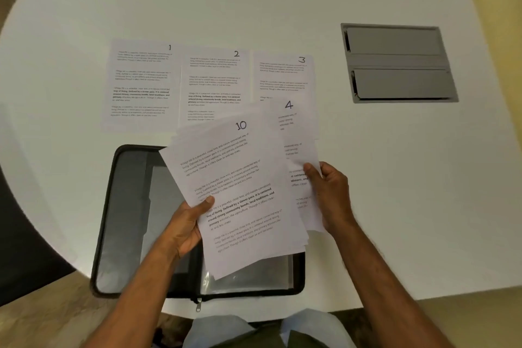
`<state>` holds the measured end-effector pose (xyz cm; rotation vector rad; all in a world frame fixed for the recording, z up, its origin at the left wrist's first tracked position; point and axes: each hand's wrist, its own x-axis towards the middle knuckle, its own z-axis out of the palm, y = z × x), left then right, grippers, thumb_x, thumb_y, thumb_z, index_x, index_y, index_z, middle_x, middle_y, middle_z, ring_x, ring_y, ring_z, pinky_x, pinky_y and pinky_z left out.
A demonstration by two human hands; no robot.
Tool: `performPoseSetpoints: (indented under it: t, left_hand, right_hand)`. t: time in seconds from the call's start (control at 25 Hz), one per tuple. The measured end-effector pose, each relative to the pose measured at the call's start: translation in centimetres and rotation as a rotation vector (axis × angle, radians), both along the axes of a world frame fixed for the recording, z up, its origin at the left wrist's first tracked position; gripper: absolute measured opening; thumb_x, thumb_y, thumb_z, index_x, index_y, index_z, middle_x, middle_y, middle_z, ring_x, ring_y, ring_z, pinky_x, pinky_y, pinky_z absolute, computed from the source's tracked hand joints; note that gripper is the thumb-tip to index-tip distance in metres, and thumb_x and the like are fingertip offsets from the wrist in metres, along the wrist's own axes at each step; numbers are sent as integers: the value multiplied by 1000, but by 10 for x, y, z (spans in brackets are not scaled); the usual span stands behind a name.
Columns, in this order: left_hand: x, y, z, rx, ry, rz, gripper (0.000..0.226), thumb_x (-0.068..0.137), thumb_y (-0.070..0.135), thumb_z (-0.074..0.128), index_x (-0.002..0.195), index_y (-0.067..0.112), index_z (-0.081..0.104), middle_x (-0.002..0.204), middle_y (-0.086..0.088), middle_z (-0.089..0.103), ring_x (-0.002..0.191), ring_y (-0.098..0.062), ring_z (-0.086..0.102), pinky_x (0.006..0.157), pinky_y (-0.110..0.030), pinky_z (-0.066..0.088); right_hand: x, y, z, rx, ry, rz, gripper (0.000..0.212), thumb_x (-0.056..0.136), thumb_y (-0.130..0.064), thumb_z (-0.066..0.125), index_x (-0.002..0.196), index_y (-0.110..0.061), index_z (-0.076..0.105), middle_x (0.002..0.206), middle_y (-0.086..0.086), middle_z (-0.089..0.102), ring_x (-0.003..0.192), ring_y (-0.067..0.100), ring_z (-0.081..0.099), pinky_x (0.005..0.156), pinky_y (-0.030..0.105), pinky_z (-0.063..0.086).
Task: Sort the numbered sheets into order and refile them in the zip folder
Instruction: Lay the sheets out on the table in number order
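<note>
Sheets numbered 1 point(141, 85), 2 point(214, 85) and 3 point(282, 76) lie side by side on the white table. My left hand point(186, 223) grips a tilted stack of sheets point(237, 195) with number 10 on top, held above the open black zip folder point(127, 220). My right hand point(330, 192) pinches sheet 4 point(296, 133) by its lower right part, lifted to the right of the stack and overlapping the bottom of sheet 3.
A grey recessed cable hatch point(398, 62) sits in the table at the right. The round table's edge point(42, 237) curves along the left and near side. The folder's zip pull point(198, 305) hangs at the front edge, above my lap.
</note>
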<state>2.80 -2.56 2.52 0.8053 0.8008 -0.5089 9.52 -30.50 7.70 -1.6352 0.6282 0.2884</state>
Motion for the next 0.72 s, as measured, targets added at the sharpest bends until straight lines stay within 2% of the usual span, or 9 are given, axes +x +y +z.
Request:
performPoseSetpoints:
  t: [0.24, 0.36, 0.72]
  left_hand:
    - [-9, -34, 7, 50, -3, 56, 46, 89, 0, 61, 135, 8, 58, 133, -21, 67, 120, -41, 66, 90, -57, 56]
    - [-16, -66, 10, 62, -17, 117, 55, 86, 0, 63, 139, 10, 55, 133, -19, 67, 118, -39, 68, 87, -56, 59]
    - [-14, -174, 15, 138, -9, 128, 39, 94, -2, 60, 131, 12, 60, 127, -18, 70, 112, -37, 70, 90, -54, 59]
  right_hand:
    - [0, -56, 3, 19, -43, 9, 11, 98, -24, 69, 103, -17, 76, 100, -1, 80, 89, 16, 75, 79, 33, 59]
    - [7, -94, 4, 21, -59, 19, 12, 99, -24, 67, 103, -16, 75, 100, -1, 80, 89, 17, 75, 78, 34, 58]
    - [62, -208, -3, -43, -113, 24, 17, 102, -15, 55, 102, -21, 71, 98, -7, 79, 87, 14, 75, 73, 29, 60]
